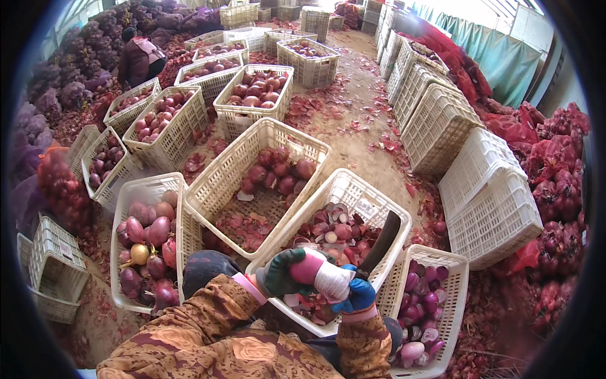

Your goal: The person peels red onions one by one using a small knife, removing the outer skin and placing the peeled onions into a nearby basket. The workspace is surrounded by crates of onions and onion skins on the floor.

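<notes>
My left hand (280,272), in a dark green and grey glove, holds a purple-red onion (306,269). Beside it my right hand (360,294), in a blue glove, grips a knife with a broad dark blade (387,237) that points up and away to the right. White material (334,281) covers the space between the onion and the blue glove; whether it is part of a glove is unclear. Both hands are over a white plastic crate (352,186) holding onion skins and trimmed pieces (331,227). The knife's handle is mostly hidden in my grip.
To my right stands a crate of peeled onions (428,303); to my left, one of unpeeled onions (151,232). A crate partly filled with onions (265,125) lies ahead. Stacked crates (440,128) and net sacks (558,189) line the right side. A person (138,57) is at far left.
</notes>
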Demonstrator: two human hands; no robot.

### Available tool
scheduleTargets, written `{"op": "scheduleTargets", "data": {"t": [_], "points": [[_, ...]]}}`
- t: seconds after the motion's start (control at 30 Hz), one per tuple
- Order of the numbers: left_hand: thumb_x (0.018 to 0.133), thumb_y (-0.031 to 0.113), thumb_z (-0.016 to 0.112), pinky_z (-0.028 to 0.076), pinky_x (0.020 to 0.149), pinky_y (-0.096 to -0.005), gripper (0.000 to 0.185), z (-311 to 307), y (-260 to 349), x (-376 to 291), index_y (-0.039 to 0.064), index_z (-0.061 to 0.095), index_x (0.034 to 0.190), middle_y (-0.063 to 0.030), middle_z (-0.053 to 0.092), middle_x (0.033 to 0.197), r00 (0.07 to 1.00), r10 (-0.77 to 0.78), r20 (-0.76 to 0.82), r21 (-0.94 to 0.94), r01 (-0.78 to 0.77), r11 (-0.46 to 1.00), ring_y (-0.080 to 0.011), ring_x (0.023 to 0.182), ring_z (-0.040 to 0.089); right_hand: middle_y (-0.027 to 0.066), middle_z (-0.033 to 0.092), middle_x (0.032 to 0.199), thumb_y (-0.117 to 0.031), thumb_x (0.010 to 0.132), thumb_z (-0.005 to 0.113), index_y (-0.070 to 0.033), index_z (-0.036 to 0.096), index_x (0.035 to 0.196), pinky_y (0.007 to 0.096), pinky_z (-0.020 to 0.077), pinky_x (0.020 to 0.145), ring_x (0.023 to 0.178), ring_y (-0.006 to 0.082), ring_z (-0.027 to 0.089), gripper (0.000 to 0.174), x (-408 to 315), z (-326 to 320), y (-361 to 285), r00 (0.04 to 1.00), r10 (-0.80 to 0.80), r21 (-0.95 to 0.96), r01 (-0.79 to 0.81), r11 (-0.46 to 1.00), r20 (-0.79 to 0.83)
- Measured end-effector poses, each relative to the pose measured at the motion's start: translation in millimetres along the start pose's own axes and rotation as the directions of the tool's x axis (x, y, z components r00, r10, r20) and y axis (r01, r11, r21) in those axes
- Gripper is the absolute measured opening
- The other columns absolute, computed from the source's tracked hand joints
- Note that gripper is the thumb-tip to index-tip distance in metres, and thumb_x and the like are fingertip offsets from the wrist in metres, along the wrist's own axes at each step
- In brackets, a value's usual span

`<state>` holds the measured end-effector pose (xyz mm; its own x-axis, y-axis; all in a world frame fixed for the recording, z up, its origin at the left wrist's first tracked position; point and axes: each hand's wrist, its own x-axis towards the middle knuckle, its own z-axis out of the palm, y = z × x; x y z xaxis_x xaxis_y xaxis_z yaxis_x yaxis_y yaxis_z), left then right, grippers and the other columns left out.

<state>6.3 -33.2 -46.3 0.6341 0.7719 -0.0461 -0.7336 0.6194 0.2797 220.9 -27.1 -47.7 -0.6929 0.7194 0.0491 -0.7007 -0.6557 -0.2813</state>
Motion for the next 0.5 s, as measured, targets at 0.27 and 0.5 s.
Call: {"op": "scheduleTargets", "data": {"t": [0.27, 0.5], "points": [[0.086, 0.028, 0.071, 0.056, 0.083, -0.0359, 0.054, 5, 0, 8, 0.006, 0.049, 0.131, -0.0077, 0.059, 0.120, 0.978, 0.160, -0.131, 0.512, -0.071, 0.856, -0.0190, 0.106, 0.061, 0.0149, 0.064, 0.099, -0.010, 0.081, 0.069, -0.001, 0.054, 0.115, 0.0399, 0.0580, 0.061, 0.084, 0.0289, 0.066, 0.038, -3, 4, 2, 1.000, 0.021, -0.046, -0.022, 0.999, -0.020], [0.087, 0.029, 0.070, 0.057, 0.080, -0.0315, 0.053, 5, -2, 8, 0.006, 0.049, 0.130, -0.0058, 0.059, 0.118, 0.977, 0.131, -0.170, 0.350, -0.064, 0.935, -0.0170, 0.106, 0.061, 0.0161, 0.064, 0.102, -0.012, 0.083, 0.068, 0.001, 0.056, 0.110, 0.0419, 0.0588, 0.065, 0.087, 0.0296, 0.067, 0.032, -3, 12, 6, 0.990, -0.111, -0.105, 0.102, 0.989, -0.090]]}}
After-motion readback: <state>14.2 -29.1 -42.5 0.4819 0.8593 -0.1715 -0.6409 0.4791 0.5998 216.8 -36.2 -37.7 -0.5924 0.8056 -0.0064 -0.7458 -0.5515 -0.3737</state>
